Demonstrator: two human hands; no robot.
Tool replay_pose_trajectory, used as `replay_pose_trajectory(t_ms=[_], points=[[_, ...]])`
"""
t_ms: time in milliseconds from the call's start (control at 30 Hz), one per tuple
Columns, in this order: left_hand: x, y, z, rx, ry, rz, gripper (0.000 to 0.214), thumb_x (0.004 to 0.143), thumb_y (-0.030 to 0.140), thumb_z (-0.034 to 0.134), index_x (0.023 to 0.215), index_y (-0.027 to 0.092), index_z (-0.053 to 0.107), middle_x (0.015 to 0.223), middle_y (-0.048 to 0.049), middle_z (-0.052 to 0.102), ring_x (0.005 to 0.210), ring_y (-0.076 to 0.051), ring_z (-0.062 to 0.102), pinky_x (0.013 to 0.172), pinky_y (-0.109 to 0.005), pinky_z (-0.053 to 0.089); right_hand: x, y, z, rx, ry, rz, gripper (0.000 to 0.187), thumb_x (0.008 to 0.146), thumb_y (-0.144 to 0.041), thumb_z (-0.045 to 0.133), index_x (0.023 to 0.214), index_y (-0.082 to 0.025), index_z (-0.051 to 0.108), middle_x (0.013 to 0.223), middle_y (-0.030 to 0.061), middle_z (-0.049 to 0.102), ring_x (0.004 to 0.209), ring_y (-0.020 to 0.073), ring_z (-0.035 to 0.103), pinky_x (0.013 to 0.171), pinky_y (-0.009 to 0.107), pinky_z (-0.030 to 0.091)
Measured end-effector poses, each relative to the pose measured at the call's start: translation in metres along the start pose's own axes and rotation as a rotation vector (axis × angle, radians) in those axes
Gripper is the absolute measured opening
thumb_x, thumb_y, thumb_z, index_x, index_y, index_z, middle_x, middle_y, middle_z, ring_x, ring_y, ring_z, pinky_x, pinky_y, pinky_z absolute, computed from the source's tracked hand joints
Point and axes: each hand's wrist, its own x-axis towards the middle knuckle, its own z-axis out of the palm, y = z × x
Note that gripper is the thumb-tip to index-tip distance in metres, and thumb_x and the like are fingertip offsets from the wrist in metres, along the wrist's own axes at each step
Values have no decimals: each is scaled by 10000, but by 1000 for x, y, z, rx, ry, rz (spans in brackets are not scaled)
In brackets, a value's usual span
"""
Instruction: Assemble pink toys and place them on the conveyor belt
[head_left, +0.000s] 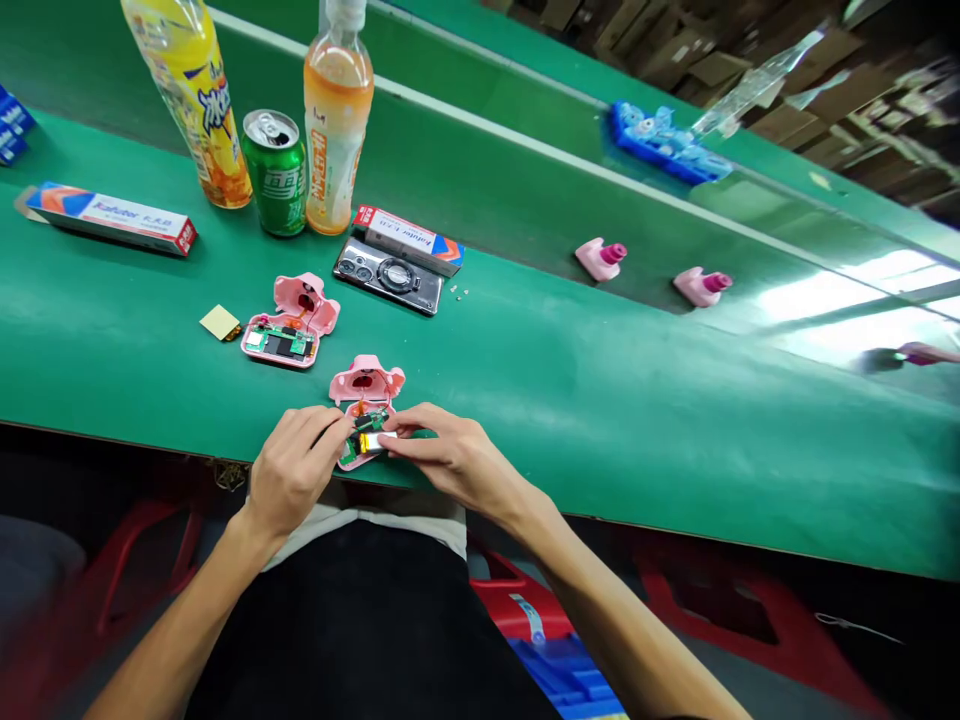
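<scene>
At the desk, near its front edge, the left hand is steadying an opened pink plastic case, its fingers gripping the lower half, while the right hand is pinching a small battery between its fingers, keeping it close against a green circuit board.

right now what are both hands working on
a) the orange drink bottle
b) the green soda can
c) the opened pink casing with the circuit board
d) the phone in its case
c, the left hand and right hand meet over the opened pink plastic casing, at its green circuit board, while the green soda can stands apart up the table.
</scene>
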Motion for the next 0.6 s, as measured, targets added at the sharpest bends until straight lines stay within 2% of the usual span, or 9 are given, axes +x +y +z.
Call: replay_pose_trajectory(t_ms=[233, 367, 467, 533, 600], points=[[2, 2, -2, 30, -30, 15, 206, 980, 66, 549, 1157, 145, 621, 978, -105, 732, 918, -226, 674, 791, -343, 510, 1, 10, 11, -101, -54, -74, 330, 978, -42, 525, 1199, -212, 702, 1204, 101, 691, 1100, 192, 653, 916, 347, 598], [3, 0, -6, 11, -56, 32, 209, 962, 56, 576, 1159, 114, 615, 1014, -131, 730, 948, -246, 676, 794, -357, 518, 5, -9, 4, -258, -142, -38, 296, 1003, -53, 462, 1165, -155, 688, 1167, 128, 684, 1068, 216, 658, 892, 355, 607], [1, 0, -12, -8, -168, 80, 258, 978, 194, 620, 1219, 104, 602, 1148, -176, 715, 1075, -294, 665, 867, -407, 544, 9, -26, -1, -383, -194, -53, 279, 1015, -82, 445, 1166, -92, 679, 1193, 165, 689, 1158, 261, 636, 961, 397, 594], [0, -1, -14, 21, -215, 108, 278, 976, 259, 632, 1212, 113, 614, 1207, -195, 698, 1116, -315, 654, 896, -437, 555, 7, -30, 5, -431, -160, -93, 288, 1020, -99, 460, 1225, -80, 662, 1313, 167, 669, 1298, 287, 563, 1048, 436, 548], [-2, -1, -14, 49, -202, 130, 214, 971, 225, 625, 1162, 131, 639, 1218, -197, 694, 1120, -313, 652, 910, -447, 565, -2, -26, 19, -430, -65, -115, 307, 1029, -106, 479, 1284, -122, 649, 1386, 106, 656, 1393, 284, 488, 1078, 445, 511]])
